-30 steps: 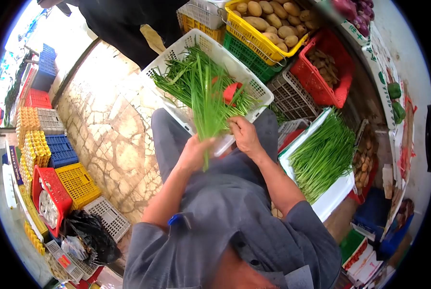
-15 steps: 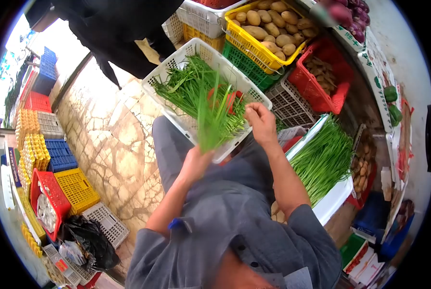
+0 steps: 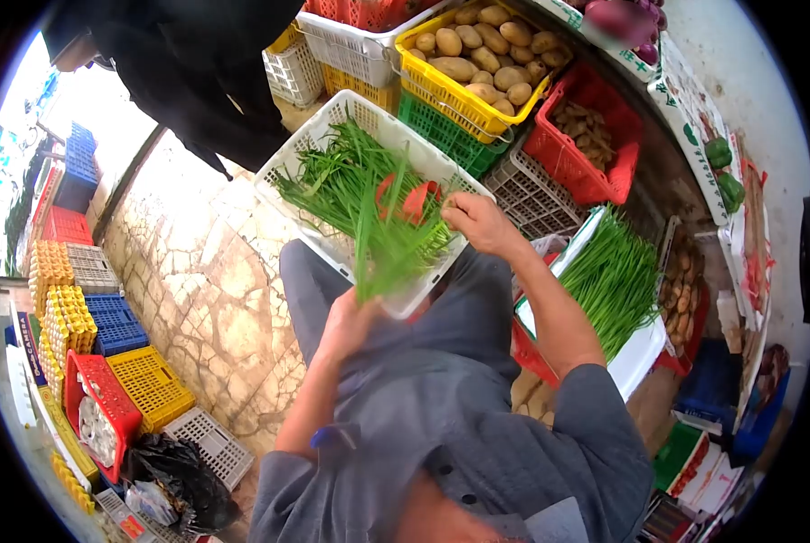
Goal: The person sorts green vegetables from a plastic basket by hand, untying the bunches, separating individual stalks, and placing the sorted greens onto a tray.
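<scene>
Green stalks (image 3: 388, 253) blur above left hand (image 3: 349, 324).

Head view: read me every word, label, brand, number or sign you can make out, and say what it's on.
"CAMERA": dark box edge, far left.
Green characters, white box, upper right: too blurred to read.
Orange-red label, lower left: too small.
Green stalks and white basket: no text visible.

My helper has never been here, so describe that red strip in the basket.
Find the white basket at the person's knees. Long green leaves lie inside; the red strip shows among them, just left of the right hand. Bright red and broad, it stands out from the thin green leaves around it.
</scene>
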`<state>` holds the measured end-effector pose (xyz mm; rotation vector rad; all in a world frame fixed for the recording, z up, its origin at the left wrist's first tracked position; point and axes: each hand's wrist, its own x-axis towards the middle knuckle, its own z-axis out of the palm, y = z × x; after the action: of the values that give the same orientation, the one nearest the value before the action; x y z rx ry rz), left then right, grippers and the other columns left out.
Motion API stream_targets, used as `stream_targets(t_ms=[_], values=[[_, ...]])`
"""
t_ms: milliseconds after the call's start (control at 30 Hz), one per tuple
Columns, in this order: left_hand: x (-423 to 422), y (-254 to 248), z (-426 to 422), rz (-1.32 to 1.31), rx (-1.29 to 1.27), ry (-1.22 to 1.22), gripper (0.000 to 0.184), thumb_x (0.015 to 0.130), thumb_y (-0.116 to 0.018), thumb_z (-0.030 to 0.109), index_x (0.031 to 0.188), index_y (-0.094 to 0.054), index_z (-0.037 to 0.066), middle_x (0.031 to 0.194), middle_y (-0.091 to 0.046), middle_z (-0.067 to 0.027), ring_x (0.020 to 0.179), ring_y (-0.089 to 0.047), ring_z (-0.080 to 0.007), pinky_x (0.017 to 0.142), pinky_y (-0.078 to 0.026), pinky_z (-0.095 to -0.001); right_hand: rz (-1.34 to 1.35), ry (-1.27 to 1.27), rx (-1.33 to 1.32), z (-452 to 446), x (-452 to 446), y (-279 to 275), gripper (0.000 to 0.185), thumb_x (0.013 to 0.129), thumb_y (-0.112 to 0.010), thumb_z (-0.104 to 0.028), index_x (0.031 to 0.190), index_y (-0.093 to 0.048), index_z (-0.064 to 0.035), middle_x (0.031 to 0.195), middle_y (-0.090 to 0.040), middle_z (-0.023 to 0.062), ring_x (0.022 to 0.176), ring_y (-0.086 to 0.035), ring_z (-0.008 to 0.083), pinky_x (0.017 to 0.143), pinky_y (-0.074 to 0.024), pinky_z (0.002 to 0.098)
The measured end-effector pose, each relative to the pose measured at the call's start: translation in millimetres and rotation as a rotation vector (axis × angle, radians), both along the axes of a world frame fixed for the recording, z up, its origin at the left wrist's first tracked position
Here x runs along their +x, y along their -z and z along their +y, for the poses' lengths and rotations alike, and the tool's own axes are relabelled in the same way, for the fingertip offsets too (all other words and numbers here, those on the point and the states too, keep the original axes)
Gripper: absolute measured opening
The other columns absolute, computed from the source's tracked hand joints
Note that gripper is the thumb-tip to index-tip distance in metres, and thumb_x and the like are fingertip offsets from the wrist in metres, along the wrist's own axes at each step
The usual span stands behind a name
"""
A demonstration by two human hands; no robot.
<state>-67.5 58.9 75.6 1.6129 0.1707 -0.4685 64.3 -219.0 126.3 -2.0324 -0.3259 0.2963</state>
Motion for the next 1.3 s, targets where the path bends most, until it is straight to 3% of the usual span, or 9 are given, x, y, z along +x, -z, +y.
stream_targets(t_ms=[167,333,467,500,600,667,933,1167,1300], values=[[5,-6,2,-0.057,0.078,0.031,0.02,0.102,-0.06,0.02,0.108,-0.064,0.002,0.071,-0.045,0.0084,0.063,-0.038,-0.0027,0.054,-0.033,-0.0228,-0.109,0.117,-0.089,-41,-18,14,0.018,0.099,-0.056,-0.017,0.092,-0.062,-0.0009,0.075,-0.059,0.0023,0.067,-0.054,0.0102,0.065,-0.0475,0.0288],[6,-16,3,-0.092,0.207,0.075,0.022,0.099,-0.062,0.019,0.106,-0.063,-0.002,0.072,-0.049,0.005,0.067,-0.042,-0.0066,0.06,-0.04,-0.0269,0.104,0.511,0.361,-132,-27,70,0.025,0.099,-0.057,-0.018,0.114,-0.061,0.002,0.085,-0.065,0.0051,0.069,-0.058,0.0086,0.071,-0.0512,0.0251],[5,-16,0,-0.207,0.26,0.095,0.023,0.097,-0.062,0.018,0.107,-0.062,-0.003,0.072,-0.05,-0.0001,0.07,-0.044,-0.0101,0.065,-0.043,-0.0297,-0.374,0.372,-0.999,-188,-56,159,0.046,0.095,-0.062,-0.023,0.128,-0.055,0.0072,0.108,-0.07,0.0206,0.083,-0.07,0.0346,0.082,-0.0549,0.0368],[6,-17,-2,-0.198,0.266,0.096,0.024,0.097,-0.062,0.018,0.107,-0.062,-0.003,0.073,-0.052,-0.0022,0.07,-0.046,-0.0112,0.066,-0.044,-0.0307,-0.502,0.446,-0.948,-191,-54,162,0.038,0.094,-0.063,-0.017,0.124,-0.06,0.0055,0.097,-0.07,0.0128,0.079,-0.067,0.014,0.074,-0.0548,0.0303],[6,-26,-3,-0.173,0.306,0.136,0.026,0.096,-0.062,0.019,0.108,-0.061,-0.004,0.08,-0.06,-0.0128,0.078,-0.054,-0.0239,0.072,-0.048,-0.0367,-0.137,0.658,-0.326,-138,-40,74,0.034,0.094,-0.063,-0.025,0.115,-0.066,0.0024,0.096,-0.072,0.0208,0.086,-0.07,0.0357,0.078,-0.0532,0.0405],[6,-28,-3,-0.177,0.355,0.177,0.027,0.094,-0.061,0.019,0.11,-0.062,-0.004,0.092,-0.067,-0.0257,0.091,-0.065,-0.0445,0.079,-0.051,-0.0448,-0.101,0.59,-0.049,-94,-31,15,0.028,0.095,-0.061,-0.021,0.109,-0.069,0.0018,0.078,-0.069,0.0091,0.069,-0.066,0.0162,0.066,-0.0512,0.0303],[1,-30,-4,-0.269,0.366,0.217,0.022,0.095,-0.061,0.017,0.101,-0.061,-0.003,0.091,-0.066,-0.0265,0.09,-0.063,-0.046,0.078,-0.05,-0.0478,0.571,0.244,0.744,-34,10,8,0.021,0.099,-0.06,-0.02,0.085,-0.063,-0.0053,0.074,-0.059,0.0013,0.057,-0.051,0.0106,0.063,-0.0509,0.0322],[-2,-29,5,-0.265,0.305,0.233,0.025,0.099,-0.061,0.019,0.11,-0.062,-0.003,0.087,-0.066,-0.0206,0.077,-0.06,-0.0269,0.076,-0.049,-0.0381,0.507,0.297,0.722,-24,13,15,0.017,0.1,-0.06,-0.018,0.088,-0.058,-0.0061,0.073,-0.058,0.0009,0.057,-0.054,0.0091,0.069,-0.0567,0.0338],[2,-31,12,-0.254,0.294,0.249,0.025,0.1,-0.06,0.02,0.113,-0.062,-0.003,0.088,-0.066,-0.0183,0.078,-0.059,-0.0218,0.077,-0.05,-0.0357,0.072,0.108,0.08,-44,10,13,0.017,0.099,-0.059,-0.018,0.089,-0.059,-0.0035,0.071,-0.059,0.0006,0.058,-0.052,0.0085,0.059,-0.0477,0.0283]])
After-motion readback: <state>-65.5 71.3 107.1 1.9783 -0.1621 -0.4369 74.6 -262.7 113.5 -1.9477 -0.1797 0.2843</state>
